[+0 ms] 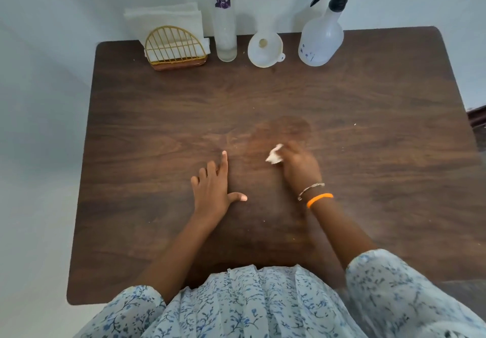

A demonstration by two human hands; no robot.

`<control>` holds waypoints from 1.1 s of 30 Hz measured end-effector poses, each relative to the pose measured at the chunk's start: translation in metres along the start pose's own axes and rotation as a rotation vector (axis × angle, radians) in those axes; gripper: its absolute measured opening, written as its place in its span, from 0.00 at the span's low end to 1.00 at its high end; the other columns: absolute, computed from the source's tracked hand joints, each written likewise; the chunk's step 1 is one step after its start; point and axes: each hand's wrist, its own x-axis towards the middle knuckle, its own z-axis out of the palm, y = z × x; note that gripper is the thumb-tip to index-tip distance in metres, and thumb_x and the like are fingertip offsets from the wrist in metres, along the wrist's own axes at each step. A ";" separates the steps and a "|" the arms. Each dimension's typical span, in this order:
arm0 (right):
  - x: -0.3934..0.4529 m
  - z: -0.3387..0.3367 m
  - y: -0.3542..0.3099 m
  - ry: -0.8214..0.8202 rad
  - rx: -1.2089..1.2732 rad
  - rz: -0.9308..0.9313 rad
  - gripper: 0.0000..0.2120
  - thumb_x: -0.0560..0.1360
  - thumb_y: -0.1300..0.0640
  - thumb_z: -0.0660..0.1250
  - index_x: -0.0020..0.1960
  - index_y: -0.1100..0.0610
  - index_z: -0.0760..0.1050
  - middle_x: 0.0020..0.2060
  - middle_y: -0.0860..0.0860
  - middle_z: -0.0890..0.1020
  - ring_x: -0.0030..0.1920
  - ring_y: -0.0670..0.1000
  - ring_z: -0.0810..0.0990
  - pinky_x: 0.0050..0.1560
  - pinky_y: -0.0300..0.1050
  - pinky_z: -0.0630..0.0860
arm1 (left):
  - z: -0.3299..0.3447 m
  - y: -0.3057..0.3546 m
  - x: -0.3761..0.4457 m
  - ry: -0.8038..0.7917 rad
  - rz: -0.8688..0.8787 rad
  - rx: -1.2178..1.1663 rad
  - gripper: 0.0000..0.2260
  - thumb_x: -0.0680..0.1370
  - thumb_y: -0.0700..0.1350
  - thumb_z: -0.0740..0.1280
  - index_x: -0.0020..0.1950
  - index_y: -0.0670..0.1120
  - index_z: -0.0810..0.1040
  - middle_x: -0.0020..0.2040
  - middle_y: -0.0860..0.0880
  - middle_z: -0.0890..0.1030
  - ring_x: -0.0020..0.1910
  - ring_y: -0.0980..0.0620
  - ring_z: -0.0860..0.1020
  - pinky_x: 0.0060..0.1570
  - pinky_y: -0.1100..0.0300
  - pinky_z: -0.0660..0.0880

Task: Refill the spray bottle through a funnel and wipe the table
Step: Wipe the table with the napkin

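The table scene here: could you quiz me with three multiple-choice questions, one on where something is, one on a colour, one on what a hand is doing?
1. Where does the funnel stand?
A. between the tall clear bottle and the spray bottle
B. inside the napkin holder
C. beside the left hand

2. What colour is the tall clear bottle's cap?
A. green
B. purple
C. yellow

3. What is the right hand doing?
A. resting flat and empty
B. lifting the spray bottle
C. gripping a crumpled white tissue on the table

Answers: 1 A, the funnel sits on the far edge of the table between those two bottles. 2 B, the cap at the top of the picture is purple. 3 C, the fingers curl round the tissue near a damp-looking patch, while the left hand lies open.
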 end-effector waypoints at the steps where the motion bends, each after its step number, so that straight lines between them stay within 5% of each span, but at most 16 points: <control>1: 0.007 -0.009 0.016 0.029 -0.017 0.123 0.10 0.67 0.63 0.65 0.43 0.54 0.81 0.44 0.55 0.81 0.45 0.59 0.79 0.39 0.46 0.74 | 0.000 0.000 0.001 -0.009 0.004 0.000 0.51 0.65 0.69 0.65 0.76 0.49 0.42 0.62 0.46 0.66 0.57 0.46 0.67 0.54 0.54 0.63; 4: 0.032 -0.021 0.035 0.080 -0.066 0.458 0.11 0.68 0.68 0.63 0.46 0.59 0.80 0.44 0.58 0.78 0.47 0.63 0.76 0.36 0.49 0.71 | 0.001 -0.001 0.001 -0.020 0.010 0.001 0.52 0.65 0.69 0.65 0.76 0.47 0.42 0.63 0.46 0.65 0.57 0.46 0.67 0.54 0.54 0.62; 6: 0.042 -0.016 0.018 0.119 -0.089 0.506 0.13 0.68 0.69 0.61 0.47 0.60 0.79 0.44 0.59 0.78 0.47 0.63 0.75 0.35 0.49 0.69 | 0.001 -0.001 0.001 -0.024 0.003 -0.007 0.52 0.65 0.69 0.65 0.76 0.46 0.41 0.64 0.46 0.65 0.58 0.46 0.67 0.55 0.54 0.62; 9: 0.035 0.009 -0.027 0.129 -0.062 0.316 0.09 0.65 0.66 0.65 0.43 0.58 0.80 0.41 0.58 0.80 0.41 0.61 0.78 0.32 0.45 0.74 | 0.002 -0.001 0.001 -0.032 -0.005 -0.024 0.53 0.65 0.69 0.66 0.76 0.45 0.40 0.64 0.46 0.64 0.59 0.46 0.66 0.56 0.54 0.62; 12: 0.008 0.028 -0.064 0.037 -0.033 0.056 0.12 0.68 0.58 0.57 0.42 0.55 0.80 0.39 0.52 0.79 0.41 0.56 0.76 0.25 0.41 0.73 | 0.002 -0.001 0.003 -0.039 -0.001 -0.028 0.54 0.64 0.68 0.66 0.76 0.44 0.41 0.65 0.45 0.64 0.60 0.45 0.66 0.56 0.53 0.62; 16: -0.019 0.018 -0.041 -0.030 -0.112 -0.222 0.15 0.69 0.58 0.56 0.45 0.52 0.81 0.39 0.50 0.79 0.43 0.50 0.66 0.25 0.40 0.71 | 0.002 -0.002 0.004 -0.039 0.010 -0.023 0.54 0.64 0.69 0.66 0.76 0.44 0.41 0.66 0.45 0.63 0.61 0.45 0.66 0.56 0.52 0.62; 19: -0.010 -0.003 0.009 0.067 -0.063 -0.020 0.15 0.69 0.60 0.57 0.45 0.53 0.82 0.42 0.53 0.81 0.46 0.54 0.70 0.38 0.45 0.73 | 0.003 -0.002 0.004 -0.037 0.024 -0.028 0.54 0.65 0.69 0.66 0.76 0.44 0.40 0.65 0.46 0.63 0.61 0.45 0.65 0.56 0.53 0.62; 24: -0.011 -0.013 0.013 0.146 -0.036 0.506 0.13 0.69 0.69 0.60 0.48 0.61 0.81 0.43 0.61 0.78 0.46 0.65 0.75 0.38 0.51 0.73 | 0.004 -0.002 0.001 -0.019 0.033 0.000 0.53 0.66 0.69 0.64 0.75 0.43 0.39 0.65 0.45 0.63 0.60 0.45 0.66 0.56 0.53 0.62; 29: -0.052 0.017 -0.061 -0.021 -0.031 0.063 0.11 0.69 0.58 0.59 0.46 0.54 0.80 0.40 0.52 0.78 0.43 0.51 0.70 0.24 0.41 0.72 | 0.005 -0.002 0.001 -0.024 0.040 0.011 0.52 0.66 0.69 0.63 0.75 0.42 0.39 0.65 0.45 0.63 0.59 0.45 0.66 0.56 0.52 0.63; 33: -0.030 0.022 -0.049 -0.086 -0.076 -0.241 0.11 0.69 0.57 0.58 0.41 0.58 0.79 0.37 0.52 0.77 0.42 0.50 0.66 0.20 0.40 0.70 | 0.004 0.000 0.000 -0.022 0.031 0.039 0.53 0.66 0.69 0.63 0.75 0.41 0.38 0.66 0.44 0.63 0.60 0.44 0.66 0.56 0.52 0.63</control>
